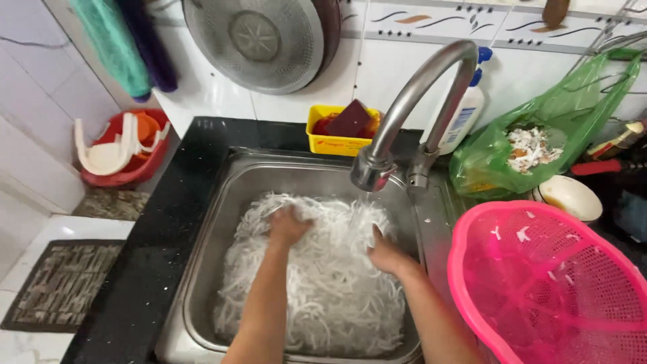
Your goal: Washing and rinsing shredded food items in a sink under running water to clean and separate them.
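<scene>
Sink [202, 269] | we have both the left hand [288, 226] and right hand [384, 255] pressed, fingers buried, grasping white shreds [323, 296] under running tap [404, 114] | rinsing underway; pink strainer [552, 283] on counter's right edge nearly bare.

Sink [202, 269]: brushed steel, dull sheen.
Tap [418, 87]: smooth satin metal.
Bench [155, 236]: polished black speckled stone, glossy.
Strands [323, 283]: white, wet, soft-looking.
Basket [539, 283]: pink perforated plastic, glossy.
Bag [573, 114]: thin green plastic film, crinkled.
Tiles [391, 67]: white glazed ceramic, shiny.
Mat [60, 283]: coarse woven fibre, matt.
</scene>
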